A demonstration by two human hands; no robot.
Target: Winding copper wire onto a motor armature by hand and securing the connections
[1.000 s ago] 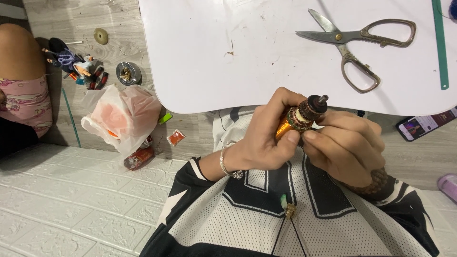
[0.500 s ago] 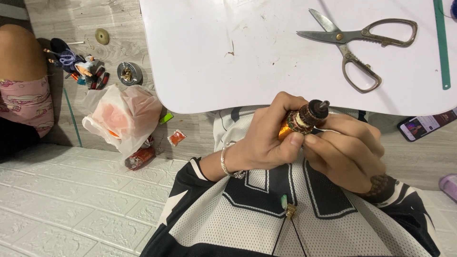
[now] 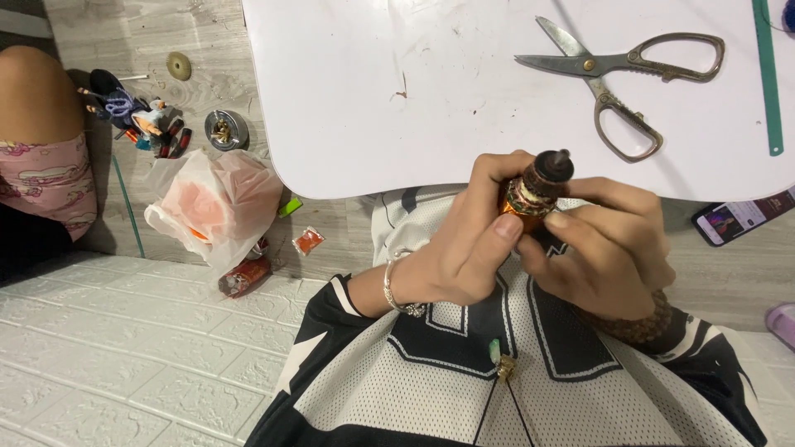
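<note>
1. One small orange cylinder (image 3: 530,199) w/ a dark brown cap and a patterned band, held upright just below the near edge of the white table (image 3: 397,99), over the person's lap.
2. Left hand (image 3: 464,248) is wrapped round the cylinder's lower body: fingers curled behind, thumb pressed across the front. Firm closed hold, prob. to keep it steady.
3. Right hand (image 3: 609,248) closes in from the other side, fingertips against the orange part just under the band. Looks like a fine pinch, but can't tell exactly what the tips have hold of; the left thumb hides it.
4. Held close to the chest and high, so the cap end faces the camera, apparently for a clear look at the work.
5. One bracelet (image 3: 397,290) on the left wrist; one beaded band (image 3: 638,327) on the right.
6. On the table: one pair of scissors (image 3: 621,74), blades slightly parted, well apart from the hands; one green ruler (image 3: 766,74) at the right edge.
7. On the floor, left: one pale plastic bag (image 3: 215,203), one round metal part (image 3: 225,130), one small orange packet (image 3: 308,241), and a heap of small bits (image 3: 137,116), too mixed to count.
8. One phone (image 3: 741,219) on the floor, right.
</note>
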